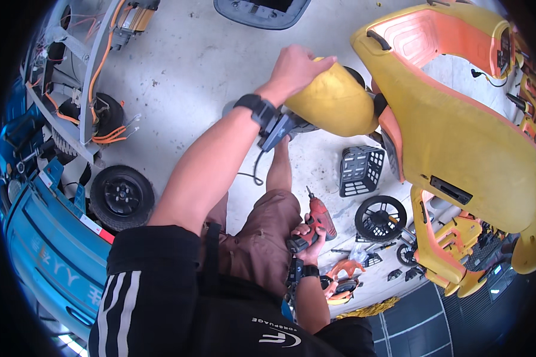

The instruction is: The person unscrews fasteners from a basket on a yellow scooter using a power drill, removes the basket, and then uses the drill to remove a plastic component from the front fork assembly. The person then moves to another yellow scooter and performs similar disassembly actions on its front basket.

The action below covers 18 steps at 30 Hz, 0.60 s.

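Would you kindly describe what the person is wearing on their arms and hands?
Both hands, the left hand and the right hand, are bare, without gloves. Each wrist carries a black band holding a small dark device. The black short sleeves end at the upper arms; the left one has white stripes.

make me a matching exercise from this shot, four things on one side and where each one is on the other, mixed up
Things:
1. red power drill
2. yellow front fender
3. black basket
4. loose black wheel

Places:
A. on the concrete floor beside the blue vehicle
B. under the left hand
C. in the right hand
D. on the floor below the yellow scooter body

Pairs: 1-C, 2-B, 3-D, 4-A
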Motion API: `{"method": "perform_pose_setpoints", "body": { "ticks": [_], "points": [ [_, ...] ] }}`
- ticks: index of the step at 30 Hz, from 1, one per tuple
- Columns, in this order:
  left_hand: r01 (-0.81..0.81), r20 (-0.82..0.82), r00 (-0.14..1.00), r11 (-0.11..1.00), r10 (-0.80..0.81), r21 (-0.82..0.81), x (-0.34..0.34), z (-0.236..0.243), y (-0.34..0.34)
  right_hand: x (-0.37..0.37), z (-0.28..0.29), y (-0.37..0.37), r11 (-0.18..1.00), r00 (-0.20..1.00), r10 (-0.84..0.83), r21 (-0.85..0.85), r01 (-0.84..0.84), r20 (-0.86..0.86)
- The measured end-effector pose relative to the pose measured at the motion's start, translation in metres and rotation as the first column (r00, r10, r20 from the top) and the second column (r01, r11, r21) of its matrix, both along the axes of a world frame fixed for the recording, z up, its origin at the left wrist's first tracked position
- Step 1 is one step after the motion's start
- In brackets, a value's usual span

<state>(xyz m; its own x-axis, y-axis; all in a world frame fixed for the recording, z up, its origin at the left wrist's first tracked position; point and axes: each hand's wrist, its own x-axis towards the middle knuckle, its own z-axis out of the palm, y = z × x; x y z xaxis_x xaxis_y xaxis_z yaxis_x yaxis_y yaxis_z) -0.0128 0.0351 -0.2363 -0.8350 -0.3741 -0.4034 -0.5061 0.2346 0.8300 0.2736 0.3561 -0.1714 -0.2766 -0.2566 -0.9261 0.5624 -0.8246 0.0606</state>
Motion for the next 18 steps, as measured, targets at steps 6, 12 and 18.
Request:
{"method": "perform_pose_setpoints", "body": {
  "ticks": [6,12,18],
  "points": [
    [-0.234,0.065,0.972,0.961,0.226,0.15,0.107,-0.005,0.083,0.022,-0.005,-0.005,0.996,0.997,-0.07,0.051,0.069,0.031],
    [-0.485,0.217,0.856,0.874,0.469,0.022,0.058,0.003,0.069,0.036,-0.012,-0.012,0.988,0.989,-0.137,0.073,0.134,0.049],
    [0.133,0.111,0.981,0.968,-0.159,0.215,0.061,0.022,0.056,0.014,0.0,-0.031,0.897,0.978,0.208,0.398,-0.193,0.005]
  ]
}}
